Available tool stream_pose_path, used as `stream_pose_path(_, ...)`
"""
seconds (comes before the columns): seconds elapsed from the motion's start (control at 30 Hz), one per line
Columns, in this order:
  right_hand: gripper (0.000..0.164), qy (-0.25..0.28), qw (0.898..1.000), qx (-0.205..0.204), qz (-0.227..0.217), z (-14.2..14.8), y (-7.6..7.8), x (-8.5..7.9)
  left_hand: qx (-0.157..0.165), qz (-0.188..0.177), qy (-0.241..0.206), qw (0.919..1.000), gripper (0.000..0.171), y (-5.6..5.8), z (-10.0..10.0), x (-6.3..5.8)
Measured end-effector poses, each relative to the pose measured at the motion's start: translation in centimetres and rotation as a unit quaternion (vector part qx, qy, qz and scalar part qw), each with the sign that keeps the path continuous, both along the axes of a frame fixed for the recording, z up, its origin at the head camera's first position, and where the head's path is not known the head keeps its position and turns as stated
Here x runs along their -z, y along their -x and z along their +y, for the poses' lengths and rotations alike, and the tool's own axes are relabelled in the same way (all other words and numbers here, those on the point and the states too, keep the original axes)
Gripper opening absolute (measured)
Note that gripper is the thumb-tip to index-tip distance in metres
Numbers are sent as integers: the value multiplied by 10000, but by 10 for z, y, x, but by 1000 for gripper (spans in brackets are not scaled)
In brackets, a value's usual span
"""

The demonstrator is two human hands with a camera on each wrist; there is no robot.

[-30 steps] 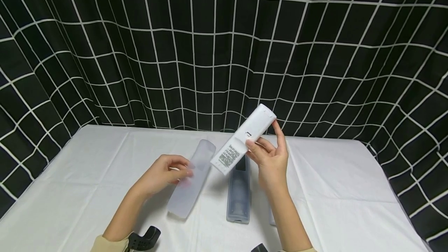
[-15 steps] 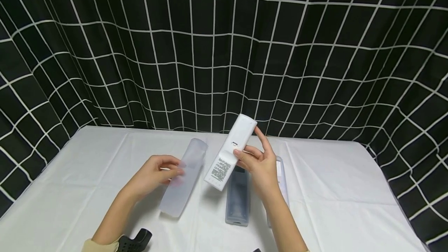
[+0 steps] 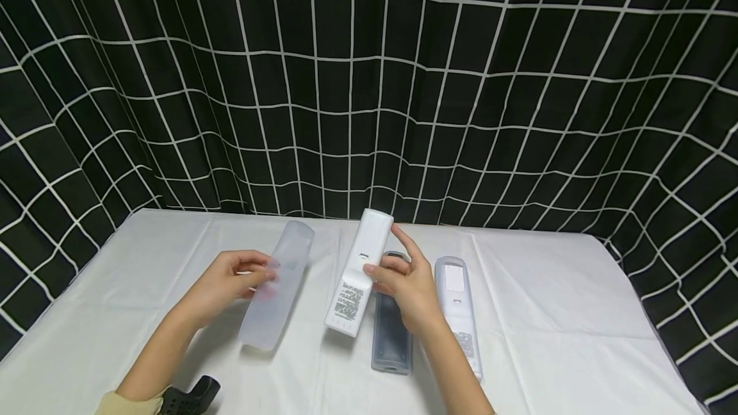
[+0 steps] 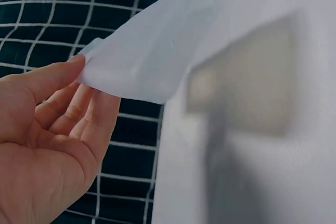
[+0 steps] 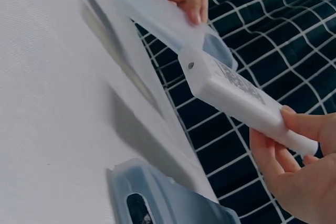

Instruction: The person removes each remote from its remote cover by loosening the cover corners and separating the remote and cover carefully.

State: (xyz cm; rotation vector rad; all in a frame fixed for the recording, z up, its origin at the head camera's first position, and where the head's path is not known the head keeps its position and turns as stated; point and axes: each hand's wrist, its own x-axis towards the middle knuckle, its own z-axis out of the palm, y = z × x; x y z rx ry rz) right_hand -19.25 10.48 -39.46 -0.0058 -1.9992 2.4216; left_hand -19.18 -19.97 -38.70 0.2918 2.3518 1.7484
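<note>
In the head view my left hand (image 3: 233, 280) pinches the edge of a translucent silicone remote cover (image 3: 277, 290), tilted and raised off the table. The left wrist view shows thumb and fingers on the edge of this cover (image 4: 152, 51). My right hand (image 3: 406, 284) grips a white remote control (image 3: 360, 268), its back with printed text facing up. In the right wrist view the white remote (image 5: 236, 90) is held near one end between thumb and fingers, its other end close to the cover (image 5: 163, 14).
A dark bluish remote-shaped case (image 3: 392, 338) lies on the white-clothed table (image 3: 553, 312), partly behind my right hand. To its right lies another white remote in a translucent cover (image 3: 455, 300), face down. A black curtain with a white grid (image 3: 369, 82) hangs behind the table.
Both hands have moved left with what they hold. The white remote has also come lower and turned more upright in the head view, and the covered remote on the right is now uncovered to sight.
</note>
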Motion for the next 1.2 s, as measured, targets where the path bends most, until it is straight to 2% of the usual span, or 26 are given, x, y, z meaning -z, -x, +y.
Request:
stream_pose_path(0.2,85,-117,9998,-167,-28,-4,-1,6,-84,-100,35,9999,36,-1,-23,7)
stream_pose_path(0.57,86,-485,9975,-503,-88,-13,0,12,-464,-349,127,9982,44,-7,-69,10)
stream_pose_path(0.93,86,-840,9933,-706,-360,-22,0,17,-582,-363,578,9960,37,-6,-107,11)
stream_pose_path(1.2,86,-1005,9900,-851,-516,-30,1,17,-641,-432,702,9945,31,-6,-134,14)
